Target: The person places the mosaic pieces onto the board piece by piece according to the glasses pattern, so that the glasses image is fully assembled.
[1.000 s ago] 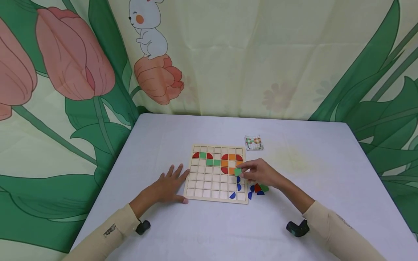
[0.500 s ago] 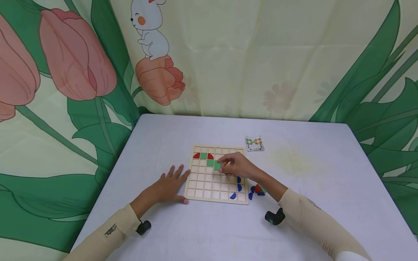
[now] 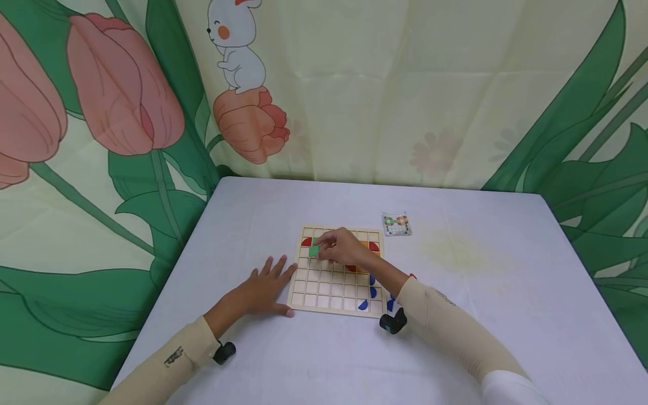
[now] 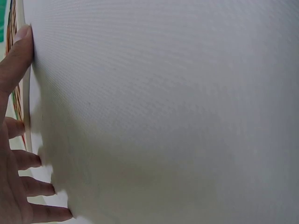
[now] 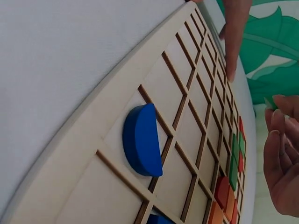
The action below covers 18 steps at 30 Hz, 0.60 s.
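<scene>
My right hand point(image 3: 341, 246) pinches a green square tile point(image 3: 314, 251) between thumb and fingers, over the upper left squares of a wooden grid board point(image 3: 324, 288). In the right wrist view the tile point(image 5: 270, 101) shows edge-on at the fingertips, raised above the board. My left hand point(image 3: 265, 289) lies with fingers spread at the board's left edge, its thumb touching the frame in the left wrist view. A red quarter-round piece point(image 3: 306, 242) sits in the upper left. Blue half-round pieces point(image 3: 363, 304) lie at the lower right. My right hand hides part of the upper rows.
A small printed pattern card point(image 3: 397, 224) lies behind the board's right corner. Loose blue pieces point(image 3: 390, 305) lie right of the board, partly covered by the right forearm. A white cloth covers the table point(image 3: 481, 292), with a printed curtain point(image 3: 354, 112) behind it.
My right hand has moved left across the board with the green square tile, from the right edge to the upper left. The left hand stays beside the board.
</scene>
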Available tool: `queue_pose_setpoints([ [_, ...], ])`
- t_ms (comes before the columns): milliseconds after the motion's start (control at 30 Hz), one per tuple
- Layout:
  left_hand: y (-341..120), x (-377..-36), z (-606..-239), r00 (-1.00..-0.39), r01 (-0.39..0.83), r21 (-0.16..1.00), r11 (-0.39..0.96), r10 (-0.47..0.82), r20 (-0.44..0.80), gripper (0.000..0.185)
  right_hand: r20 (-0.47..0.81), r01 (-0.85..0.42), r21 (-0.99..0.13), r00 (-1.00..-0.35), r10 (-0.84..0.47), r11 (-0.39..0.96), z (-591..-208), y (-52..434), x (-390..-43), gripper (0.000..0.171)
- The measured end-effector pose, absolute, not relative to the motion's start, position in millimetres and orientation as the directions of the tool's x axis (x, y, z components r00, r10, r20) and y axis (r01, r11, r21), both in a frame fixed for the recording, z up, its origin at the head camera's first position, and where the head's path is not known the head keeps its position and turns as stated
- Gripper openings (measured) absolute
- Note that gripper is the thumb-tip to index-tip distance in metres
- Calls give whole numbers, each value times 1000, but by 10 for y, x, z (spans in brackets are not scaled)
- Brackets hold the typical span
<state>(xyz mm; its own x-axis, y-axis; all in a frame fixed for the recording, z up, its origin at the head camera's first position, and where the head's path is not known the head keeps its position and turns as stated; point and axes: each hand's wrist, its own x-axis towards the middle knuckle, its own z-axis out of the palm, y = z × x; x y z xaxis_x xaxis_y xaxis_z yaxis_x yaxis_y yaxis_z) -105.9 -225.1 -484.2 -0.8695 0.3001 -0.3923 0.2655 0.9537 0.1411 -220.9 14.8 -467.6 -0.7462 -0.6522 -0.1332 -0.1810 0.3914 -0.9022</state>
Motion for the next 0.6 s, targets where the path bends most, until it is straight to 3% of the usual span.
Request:
queue_pose_setpoints([
  [600,-2252,-1052,-4845,-873,275,149,950,312,-374,112,-126,-310,-766,-787,-605,563,-4864,-184,-2288,23],
])
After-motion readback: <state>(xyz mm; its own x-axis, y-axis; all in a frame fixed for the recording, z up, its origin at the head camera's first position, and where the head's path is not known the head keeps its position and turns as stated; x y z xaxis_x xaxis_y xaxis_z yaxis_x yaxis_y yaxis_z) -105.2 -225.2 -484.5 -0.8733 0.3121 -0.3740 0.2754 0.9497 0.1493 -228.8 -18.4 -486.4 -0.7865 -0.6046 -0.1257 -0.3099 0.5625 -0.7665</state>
